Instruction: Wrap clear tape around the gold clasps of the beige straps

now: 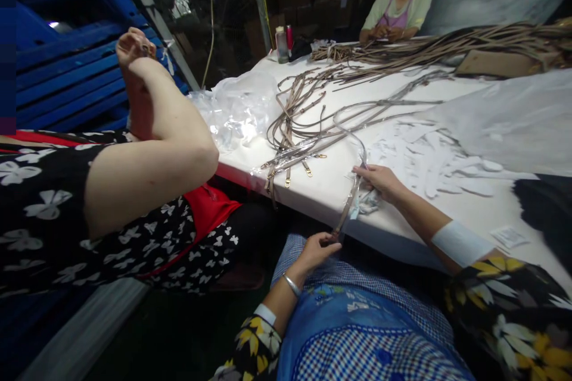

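Note:
My left hand (pixel 318 251) is closed on the lower end of a thin brown strap (pixel 346 211), just off the table's front edge. Higher on the same strap, my right hand (pixel 379 181) pinches it over the white tabletop (pixel 322 187). Between the two hands the strap runs taut on a slant, with shiny clear plastic about it. Beyond my right hand it curves up and back over the table. A crumpled clear wrapper (pixel 367 202) lies beside my right hand. Left of it, a loose bundle of brown straps (pixel 292 122) with gold-coloured clasps hangs partly over the edge.
A person in a black dress with white bows (pixel 49 208) stands close on the left, arm bent. Another person (pixel 393 15) sits across the table. Clear plastic bags (pixel 243 107), white strips (pixel 415 155), a long strap pile (pixel 429 50) and a bottle (pixel 282 44) are on the table.

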Available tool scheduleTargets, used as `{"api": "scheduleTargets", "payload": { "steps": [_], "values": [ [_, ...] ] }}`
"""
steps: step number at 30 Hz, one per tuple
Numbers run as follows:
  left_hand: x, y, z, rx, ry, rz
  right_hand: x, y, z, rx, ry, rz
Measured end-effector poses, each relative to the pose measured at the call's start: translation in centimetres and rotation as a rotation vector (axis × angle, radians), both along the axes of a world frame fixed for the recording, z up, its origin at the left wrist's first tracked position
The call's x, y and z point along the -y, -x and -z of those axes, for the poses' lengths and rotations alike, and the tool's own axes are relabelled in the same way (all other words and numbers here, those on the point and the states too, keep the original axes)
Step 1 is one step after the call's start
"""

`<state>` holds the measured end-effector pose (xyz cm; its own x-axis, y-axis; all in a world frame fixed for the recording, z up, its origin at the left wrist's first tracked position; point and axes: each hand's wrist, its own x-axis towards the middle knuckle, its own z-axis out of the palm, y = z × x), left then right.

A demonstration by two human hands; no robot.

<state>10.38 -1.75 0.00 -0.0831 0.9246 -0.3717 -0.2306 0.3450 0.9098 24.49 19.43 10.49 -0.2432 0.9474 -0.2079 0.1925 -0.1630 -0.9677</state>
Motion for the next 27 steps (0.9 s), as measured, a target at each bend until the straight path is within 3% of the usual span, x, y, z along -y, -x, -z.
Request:
{"api": "scheduleTargets", "payload": {
  "steps": [5, 8, 10, 14, 18, 22, 27],
  "values": [
    [0.5, -1.0, -0.3, 0.127, 0.023, 0.053, 1.4, -1.6, -2.0, -0.038, -0.058, 0.011],
    [1.5, -0.5, -0.7, 0.126, 0.019, 0.004, 4.3, -3.8, -3.3, -0.079, -0.147, 0.025],
    [2.1, 0.0, -1.1, 0.118, 0.011, -0.033, 7.3, -5.2, -3.3, 0.031, -0.167, -0.051],
    [3.6, 0.7, -1.7, 0.129, -0.038, -0.001, 14.0, -6.6, -0.6, 0.182, 0.085, -0.435],
    [5.0, 0.7, -1.9, 0.156, -0.033, 0.02, 18.5, -6.0, 3.4, 0.29, 0.09, -0.461],
    [6.1, 0.3, -2.1, 0.13, 0.057, -0.074, 20.0, -5.1, 5.8, 0.431, 0.166, -0.499],
    [7.0, 0.2, -2.5, 0.073, 0.108, -0.112, 19.9, -4.6, 7.3, 0.455, 0.182, -0.569]
  ]
}}
